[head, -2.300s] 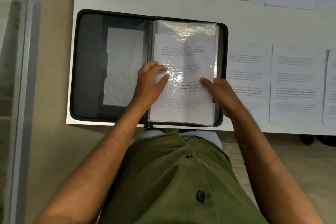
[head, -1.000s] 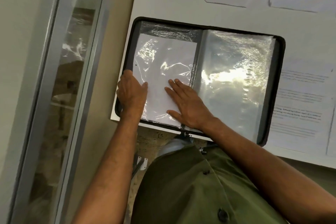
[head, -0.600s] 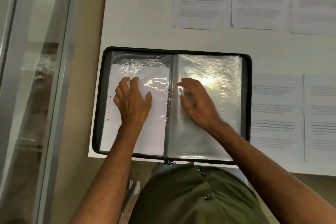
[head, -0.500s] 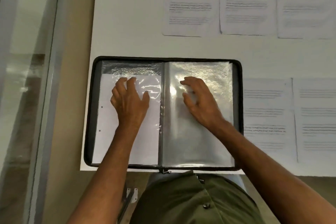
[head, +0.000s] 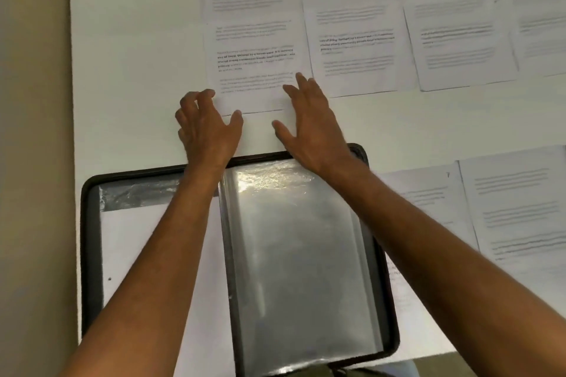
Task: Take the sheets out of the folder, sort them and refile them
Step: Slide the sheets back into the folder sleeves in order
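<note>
A black zip folder (head: 89, 242) lies open at the table's near edge. Its left clear sleeve holds a white sheet (head: 134, 254); the right sleeve (head: 306, 254) looks empty and shiny. Both arms stretch over the folder to a printed sheet (head: 254, 49) lying beyond it. My left hand (head: 208, 128) has bent fingers at that sheet's lower left corner, with the thumb at its bottom edge. My right hand (head: 309, 122) lies with straight fingers on the lower right corner. Neither hand holds anything.
More printed sheets lie in a far row (head: 352, 24) (head: 453, 30) and to the right of the folder (head: 517, 211). The white table (head: 131, 70) ends at the left, with beige floor (head: 33, 162) beyond.
Both hands have left the folder's sleeves and reached forward to the printed sheet beyond it. The view has tilted up towards the far row of sheets.
</note>
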`<state>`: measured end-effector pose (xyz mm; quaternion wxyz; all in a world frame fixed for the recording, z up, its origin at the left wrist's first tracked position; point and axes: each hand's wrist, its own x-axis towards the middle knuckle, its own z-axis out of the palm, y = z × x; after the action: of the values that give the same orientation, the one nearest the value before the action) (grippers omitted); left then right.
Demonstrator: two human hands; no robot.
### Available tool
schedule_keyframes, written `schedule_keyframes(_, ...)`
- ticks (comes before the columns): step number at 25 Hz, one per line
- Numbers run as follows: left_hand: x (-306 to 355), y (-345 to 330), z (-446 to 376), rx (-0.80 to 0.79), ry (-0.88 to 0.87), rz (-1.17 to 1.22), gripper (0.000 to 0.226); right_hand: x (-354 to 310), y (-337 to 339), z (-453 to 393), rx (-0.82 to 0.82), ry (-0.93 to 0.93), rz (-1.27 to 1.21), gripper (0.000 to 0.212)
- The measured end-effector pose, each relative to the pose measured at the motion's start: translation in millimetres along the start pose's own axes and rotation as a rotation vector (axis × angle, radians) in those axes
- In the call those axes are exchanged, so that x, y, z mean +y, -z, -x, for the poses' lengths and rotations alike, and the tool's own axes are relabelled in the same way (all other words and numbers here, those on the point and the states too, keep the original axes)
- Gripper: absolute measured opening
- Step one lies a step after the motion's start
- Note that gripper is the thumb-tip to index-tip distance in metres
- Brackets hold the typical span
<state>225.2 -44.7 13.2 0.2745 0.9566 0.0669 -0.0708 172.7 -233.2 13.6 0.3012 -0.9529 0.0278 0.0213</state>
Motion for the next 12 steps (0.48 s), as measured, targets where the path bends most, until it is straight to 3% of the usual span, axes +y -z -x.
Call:
schedule_keyframes(7,24.6,-20.0,-42.2,-0.011,0.055,-0.035,0.059,14.0,-36.4,-40.3,0.010,0.015,0.059,0.074)
schedule_keyframes(12,20.0,-17.4,-65.7,-0.019,0.238,0.265,0.064,23.8,-52.9,-37.3,0.064,0.054,0.143,0.072)
